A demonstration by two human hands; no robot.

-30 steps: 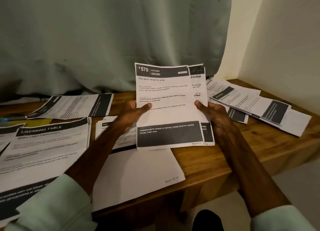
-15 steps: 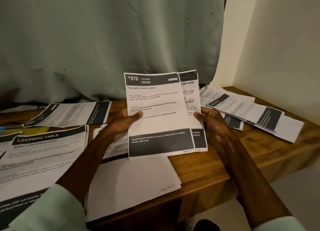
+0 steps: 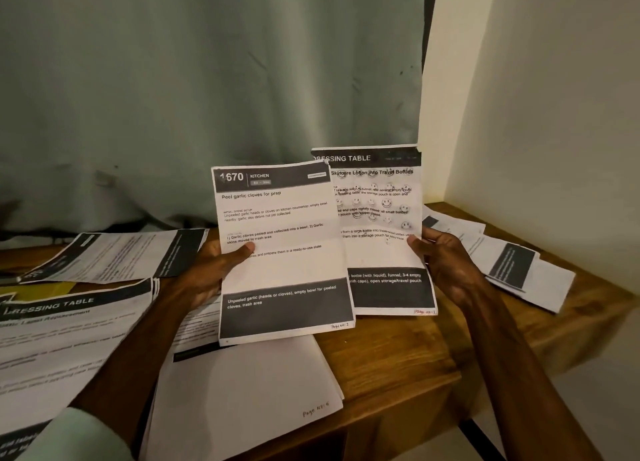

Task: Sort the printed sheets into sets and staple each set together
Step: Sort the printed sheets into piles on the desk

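Note:
I hold two printed sheets upright above the wooden table [image 3: 408, 363]. My left hand [image 3: 214, 270] grips the left edge of a sheet headed "1670 Kitchen, Peel garlic cloves" [image 3: 284, 263], thumb on its face. My right hand [image 3: 446, 263] grips the right edge of a "Dressing Table" sheet [image 3: 381, 218] printed with smiley faces. The kitchen sheet overlaps the left part of the other one. No stapler is in view.
More printed sheets lie spread on the table: a pile at the right [image 3: 512, 266], a large "Dressing Table" stack at the left [image 3: 69, 336], another sheet behind it [image 3: 117, 256], and a blank-backed sheet [image 3: 249, 391] under my hands. A green curtain [image 3: 207, 97] hangs behind.
The two sheets were held stacked together; now they have slid apart sideways, the dressing-table sheet drawn out to the right in my right hand so most of its face shows.

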